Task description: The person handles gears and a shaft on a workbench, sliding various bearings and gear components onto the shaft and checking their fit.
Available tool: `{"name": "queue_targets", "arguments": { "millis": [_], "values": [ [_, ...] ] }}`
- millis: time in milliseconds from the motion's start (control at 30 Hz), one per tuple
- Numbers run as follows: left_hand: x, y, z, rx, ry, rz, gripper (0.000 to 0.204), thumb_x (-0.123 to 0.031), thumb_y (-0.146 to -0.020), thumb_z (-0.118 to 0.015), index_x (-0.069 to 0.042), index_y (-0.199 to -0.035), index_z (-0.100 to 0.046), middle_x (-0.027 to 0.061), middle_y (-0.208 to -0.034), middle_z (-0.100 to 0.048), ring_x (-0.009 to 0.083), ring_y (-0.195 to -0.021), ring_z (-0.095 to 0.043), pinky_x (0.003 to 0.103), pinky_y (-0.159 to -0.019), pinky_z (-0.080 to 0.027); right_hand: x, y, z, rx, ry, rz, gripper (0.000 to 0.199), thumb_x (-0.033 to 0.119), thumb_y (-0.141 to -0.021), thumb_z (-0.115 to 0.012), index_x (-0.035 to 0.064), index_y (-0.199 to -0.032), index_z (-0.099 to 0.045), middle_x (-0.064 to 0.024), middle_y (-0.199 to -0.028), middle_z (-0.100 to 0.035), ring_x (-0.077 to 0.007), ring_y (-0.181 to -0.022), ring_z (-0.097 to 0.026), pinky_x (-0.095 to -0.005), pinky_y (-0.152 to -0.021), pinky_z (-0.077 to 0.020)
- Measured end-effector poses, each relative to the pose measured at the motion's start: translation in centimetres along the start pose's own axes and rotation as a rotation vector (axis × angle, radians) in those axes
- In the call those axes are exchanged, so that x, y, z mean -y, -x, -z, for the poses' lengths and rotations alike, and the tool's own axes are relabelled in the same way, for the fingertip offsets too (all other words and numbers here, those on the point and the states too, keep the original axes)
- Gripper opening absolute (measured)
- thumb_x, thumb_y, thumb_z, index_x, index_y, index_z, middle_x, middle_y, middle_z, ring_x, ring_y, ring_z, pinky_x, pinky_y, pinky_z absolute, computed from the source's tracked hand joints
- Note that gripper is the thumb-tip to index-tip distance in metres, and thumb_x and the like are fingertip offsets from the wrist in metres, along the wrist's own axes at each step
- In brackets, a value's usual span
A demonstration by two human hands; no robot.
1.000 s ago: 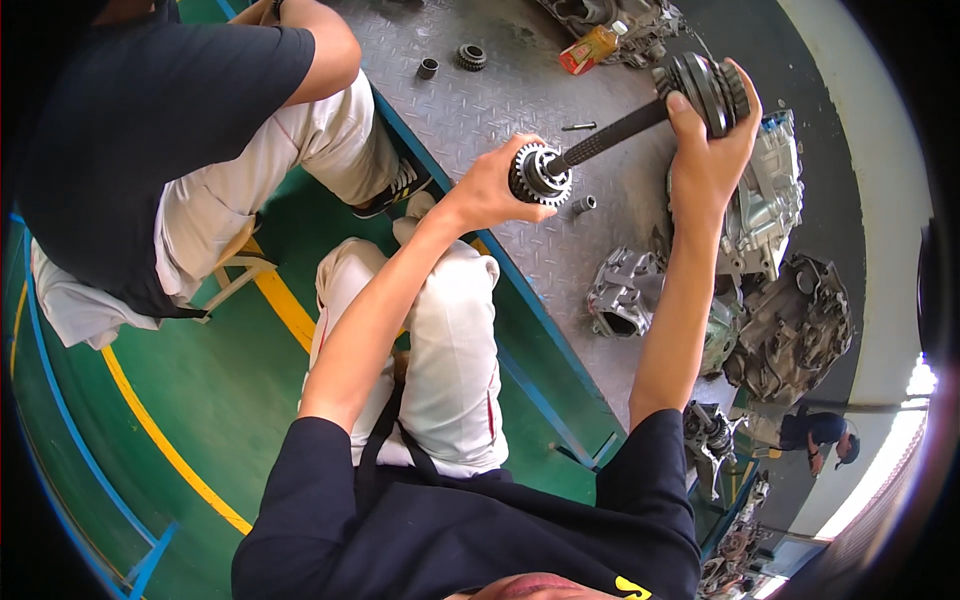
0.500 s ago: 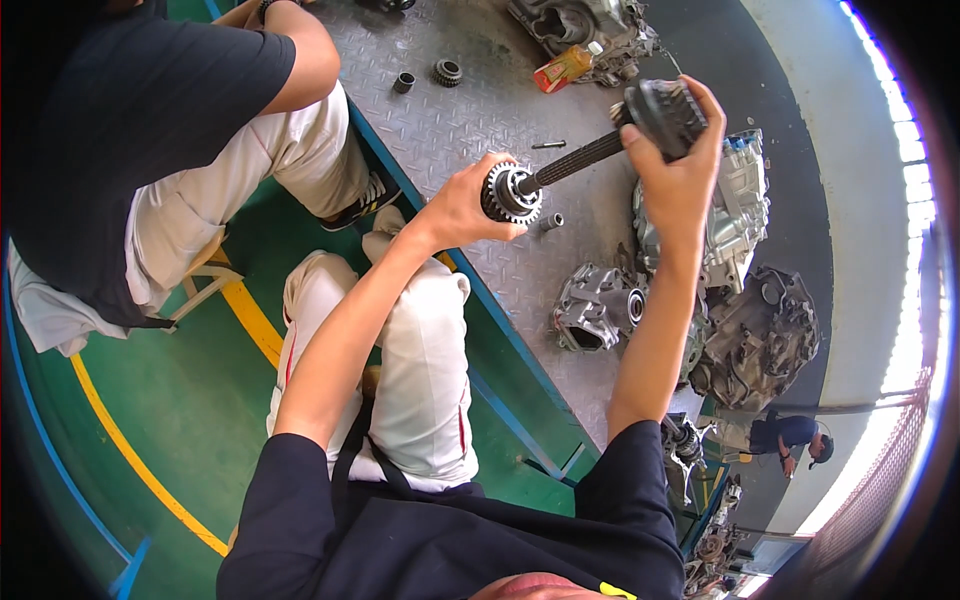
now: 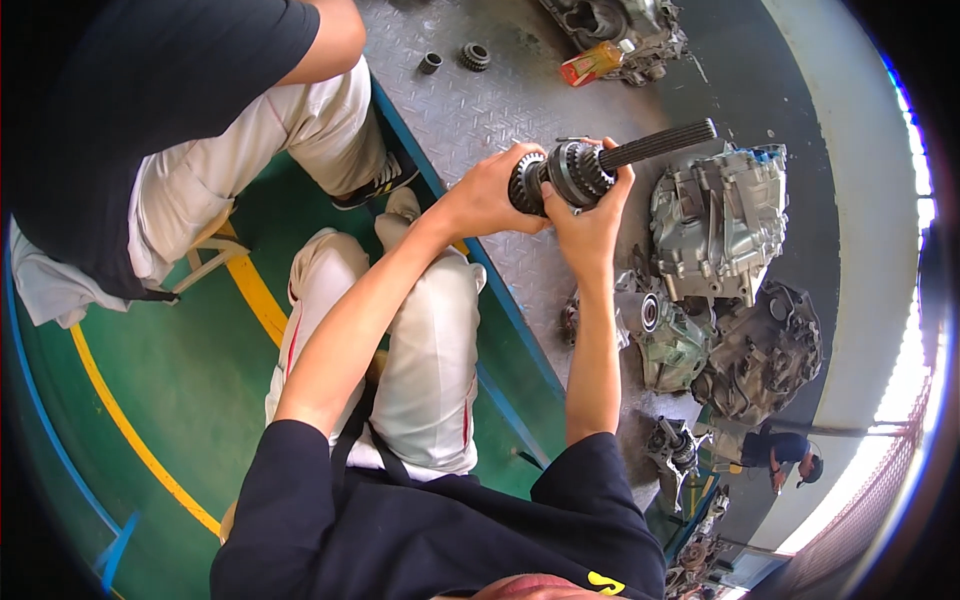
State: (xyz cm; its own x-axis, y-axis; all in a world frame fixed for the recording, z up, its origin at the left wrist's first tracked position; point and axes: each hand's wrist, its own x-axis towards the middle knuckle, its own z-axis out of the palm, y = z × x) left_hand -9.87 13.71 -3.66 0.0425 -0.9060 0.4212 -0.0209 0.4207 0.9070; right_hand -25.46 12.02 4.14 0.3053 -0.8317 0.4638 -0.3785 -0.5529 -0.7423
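A splined metal shaft [image 3: 660,144] is held over the metal-topped workbench [image 3: 455,115], its bare end pointing up and right. My left hand [image 3: 488,195] grips the toothed gear [image 3: 527,184] at the shaft's near end. Wrapped around a dark gear assembly [image 3: 578,172] on the shaft, my right hand [image 3: 588,228] is close beside the left one. The assembly sits right next to the toothed gear; whether the two touch is hard to see behind my fingers.
A small gear [image 3: 475,56] and a bushing [image 3: 430,63] lie toward the far left of the bench. A drink bottle [image 3: 592,64] rests by a gearbox casing [image 3: 610,25]. Right of my hands stand a silver gearbox case [image 3: 722,225] and a dark housing [image 3: 765,350]. A seated co-worker [image 3: 220,90] is at my left.
My right hand has brought the gear assembly down along the shaft, from its far end to beside the toothed gear. The shaft's far end now sticks out bare.
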Motion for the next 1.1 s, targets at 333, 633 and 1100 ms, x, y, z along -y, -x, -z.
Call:
{"name": "queue_targets", "arguments": {
  "millis": [333,633,1100],
  "values": [
    [0.1,-0.1,0.0,0.005,-0.018,0.015,0.086,-0.032,-0.062,-0.092,-0.008,-0.136,-0.056,0.019,-0.121,-0.07,0.0383,-0.115,-0.068,0.044,-0.1,-0.053,-1.0,0.4,1.4,0.128,-0.445,-0.021,0.101,0.01,-0.085,-0.081,0.0054,-0.162,-0.016,-0.0219,-0.159,-0.043,-0.0281,-0.141,-0.049,-0.0436,-0.121,-0.0381],
    [-0.1,-0.3,0.1,0.015,-0.019,0.016,0.091,-0.027,-0.063,-0.094,-0.004,-0.14,-0.053,0.02,-0.119,-0.07,0.0349,-0.11,-0.069,0.041,-0.099,-0.054,-0.1,-2.0,-0.1,-0.014,-0.233,0.054,0.046,0.008,-0.093,-0.077,-0.0019,-0.134,-0.06,-0.0144,-0.128,-0.07,-0.0221,-0.118,-0.067,-0.0351,-0.106,-0.05],
    [-0.3,0.1,0.2,0.004,-0.007,-0.024,0.092,-0.026,-0.063,-0.093,-0.004,-0.142,-0.052,0.0209,-0.117,-0.07,0.0345,-0.108,-0.069,0.041,-0.096,-0.055,1.8,-1.5,0.1,0.008,-0.067,0.071,0.063,0.005,-0.075,-0.09,0.0021,-0.132,-0.064,-0.0064,-0.112,-0.071,-0.0117,-0.096,-0.067,-0.0283,-0.09,-0.0558]
  ]
}}
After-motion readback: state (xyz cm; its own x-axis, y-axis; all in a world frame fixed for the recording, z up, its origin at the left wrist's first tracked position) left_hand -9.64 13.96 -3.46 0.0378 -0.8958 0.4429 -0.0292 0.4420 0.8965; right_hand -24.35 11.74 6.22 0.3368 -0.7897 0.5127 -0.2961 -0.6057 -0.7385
